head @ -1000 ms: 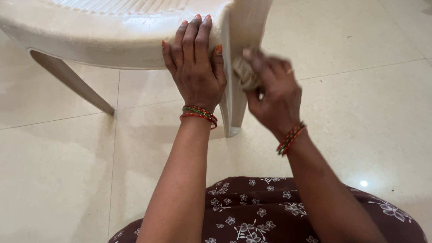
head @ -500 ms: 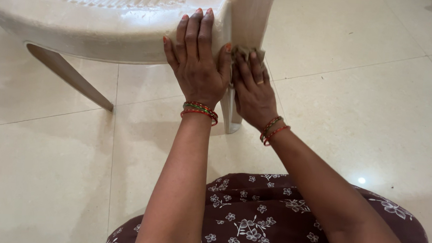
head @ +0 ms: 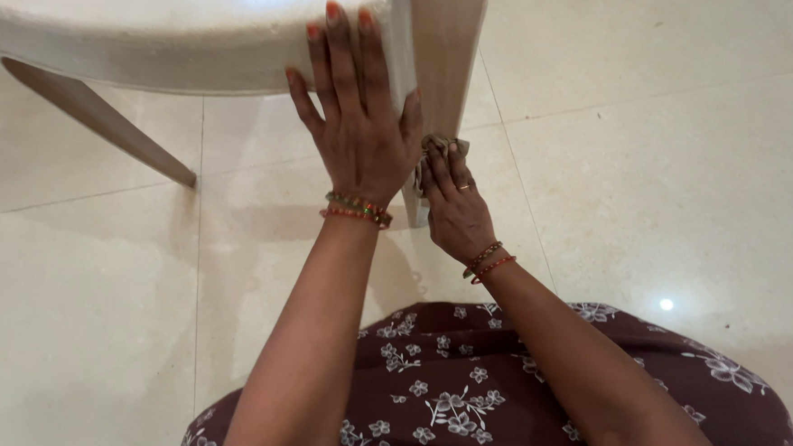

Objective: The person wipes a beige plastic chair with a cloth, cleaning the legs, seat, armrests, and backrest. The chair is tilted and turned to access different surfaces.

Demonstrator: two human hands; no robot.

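A cream plastic chair [head: 180, 40] fills the top of the view. My left hand [head: 361, 131] lies flat, fingers spread, against the chair's seat edge beside its near leg [head: 446, 45]. My right hand [head: 456, 208] grips a small brownish cloth [head: 438, 146] and presses it against the lower part of that leg. Both wrists wear beaded bracelets. The cloth is mostly hidden by my fingers.
Another chair leg [head: 103, 122] slants down to the left. The floor [head: 670, 174] is glossy cream tile with grout lines. My lap, in a dark brown garment with white flowers [head: 460, 398], fills the bottom of the view.
My right hand has slid the cloth from the right side of the leg inward and down the leg's front. My left hand has stayed flat on the seat edge.
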